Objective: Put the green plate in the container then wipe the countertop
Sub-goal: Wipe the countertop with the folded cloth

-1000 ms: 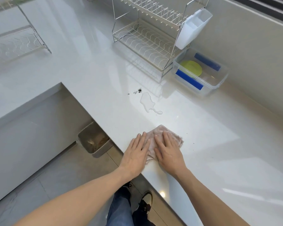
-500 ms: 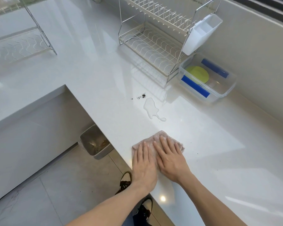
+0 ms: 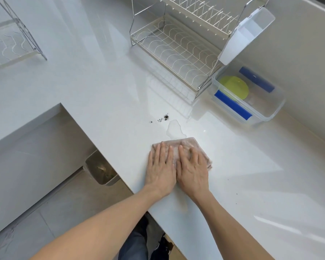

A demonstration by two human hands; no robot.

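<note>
The green plate [image 3: 235, 87] lies inside the clear container [image 3: 276, 109] with blue clips, at the back right of the white countertop [image 3: 251, 166]. A pinkish folded cloth [image 3: 188, 142] lies on the counter near its front edge. My left hand [image 3: 160, 169] and my right hand [image 3: 192, 169] press flat on the cloth, side by side, fingers pointing away from me. A small water puddle [image 3: 174, 129] touches the cloth's far edge. Dark crumbs [image 3: 164, 117] lie just beyond the puddle, to its left.
A wire dish rack [image 3: 176, 45] with a white cutlery holder [image 3: 246, 34] stands behind the spill, next to the container. A second rack [image 3: 8, 44] is at the far left. A bin [image 3: 100, 170] sits on the floor below the counter edge. A few specks [image 3: 237, 193] dot the counter at right.
Both hands have pushed the cloth away from me along the counter. Its far edge now reaches the puddle. My left hand has come fully onto the cloth.
</note>
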